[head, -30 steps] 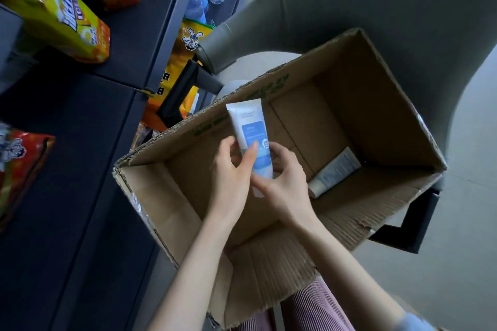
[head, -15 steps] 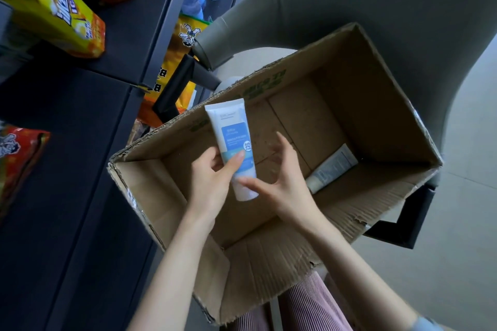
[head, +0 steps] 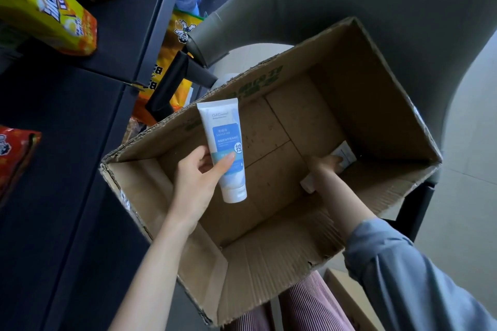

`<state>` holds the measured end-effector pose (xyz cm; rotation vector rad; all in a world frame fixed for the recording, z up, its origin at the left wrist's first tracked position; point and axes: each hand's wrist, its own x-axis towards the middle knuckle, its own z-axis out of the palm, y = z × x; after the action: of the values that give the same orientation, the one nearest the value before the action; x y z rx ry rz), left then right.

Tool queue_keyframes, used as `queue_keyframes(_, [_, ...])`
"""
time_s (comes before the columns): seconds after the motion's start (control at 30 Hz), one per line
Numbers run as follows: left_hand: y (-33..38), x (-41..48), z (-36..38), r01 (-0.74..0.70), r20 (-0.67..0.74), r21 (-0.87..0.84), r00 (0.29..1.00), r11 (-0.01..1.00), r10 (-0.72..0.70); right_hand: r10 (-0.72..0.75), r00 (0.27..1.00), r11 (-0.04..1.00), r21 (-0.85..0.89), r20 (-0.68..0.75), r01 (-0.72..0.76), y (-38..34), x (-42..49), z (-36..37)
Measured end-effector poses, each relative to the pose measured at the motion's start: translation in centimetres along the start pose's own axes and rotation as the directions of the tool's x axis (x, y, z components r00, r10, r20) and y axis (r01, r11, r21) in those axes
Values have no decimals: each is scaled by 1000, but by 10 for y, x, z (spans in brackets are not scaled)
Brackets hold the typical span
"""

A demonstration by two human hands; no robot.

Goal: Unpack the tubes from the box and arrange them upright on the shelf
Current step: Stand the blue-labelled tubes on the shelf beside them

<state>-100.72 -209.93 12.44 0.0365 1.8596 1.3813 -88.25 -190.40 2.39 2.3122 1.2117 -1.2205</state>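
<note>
Your left hand [head: 197,183] pinches the blue-and-white tube [head: 224,148] between thumb and fingers [head: 224,166], cap end down, above the open cardboard box [head: 269,263]. Your right hand [head: 326,165] is deep in the box's far corner on the second tube [head: 345,154]; whether those fingers have closed around it, I cannot tell. The dark shelf [head: 67,115] waits to your left, beside the snack bags [head: 45,11]. The pinch on the first tube looks light, so a jolt from the reaching arm could let it slip back into the box. Once on the shelf, a tube set on its small cap may topple.
</note>
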Motion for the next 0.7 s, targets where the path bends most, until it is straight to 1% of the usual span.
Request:
queue_keyframes(0.07, [-2,-2,0,7,0,-1,1000,1000,-7,1,998,1000,-24,-70,-2,1,4,6])
queue_keyframes(0.13, [-3,-4,0,13,-2,-3,1000,1000,-13,-31,992,997,-78,-122,22,4,3,11])
queue_keyframes(0.2, [-4,-6,-1,17,-5,-3,1000,1000,-17,-101,983,985,-154,-155,77,8,1,15])
queue_keyframes(0.23, [-4,-7,-1,19,-6,-6,1000,1000,-19,-160,976,971,-199,-149,129,11,1,17])
queue_keyframes(0.3, [-5,-8,-2,24,-6,-12,1000,1000,-24,-310,948,918,-282,-74,279,19,-1,21])
queue_keyframes(0.37, [-6,-8,-3,29,-7,-10,1000,1000,-29,-446,895,855,-283,25,434,26,-3,24])
queue_keyframes(0.43, [-6,-8,-3,33,-10,-6,999,999,-33,-528,843,802,-266,102,534,30,-6,26])
queue_keyframes(0.53, [-6,-9,-4,31,-11,1,999,1000,-31,-585,796,734,-317,155,601,29,-10,29])
queue_keyframes(0.7, [-7,-9,-7,46,-15,3,999,999,-46,-635,759,655,-424,140,626,19,-11,32])
